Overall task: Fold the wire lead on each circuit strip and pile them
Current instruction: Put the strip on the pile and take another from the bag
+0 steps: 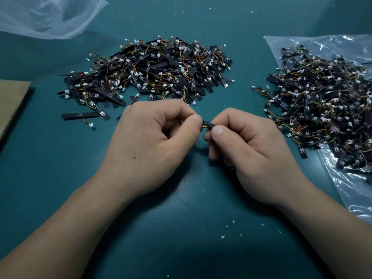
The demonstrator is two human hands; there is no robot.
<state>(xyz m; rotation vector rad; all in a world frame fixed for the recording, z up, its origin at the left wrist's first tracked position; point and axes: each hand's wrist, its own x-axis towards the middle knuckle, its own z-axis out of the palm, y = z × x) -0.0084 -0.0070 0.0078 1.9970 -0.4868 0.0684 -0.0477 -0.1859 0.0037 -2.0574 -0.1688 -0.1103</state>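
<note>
Circuit strip (208,124) position: centre of the frame, held over the green counter (181,228) between both hands. We see only a short black section of the circuit strip in the gap between the two thumbs.

Our left hand (153,141) pinches one end between the thumb and the curled forefinger. Our right hand (247,146) pinches the other end the same way, with its other fingers curled beneath. Orange and yellow strands of the wire lead (203,127) show at the lower edge of the strip, against the left thumb tip. We cannot tell whether the lead is folded.

Surroundings:
- A large pile of strips (153,71) lies on the counter in the upper centre, beyond the hands.
- One loose strip (80,115) lies apart at the pile's lower left edge.
- A second heap of strips (322,109) lies at the right, partly on a clear plastic bag (346,190).
- A crumpled clear bag (46,19) lies in the upper left corner.
- A cardboard sheet (12,101) enters at the left edge.
- Small white bits (233,221) lie scattered on the counter near the wrists.
</note>
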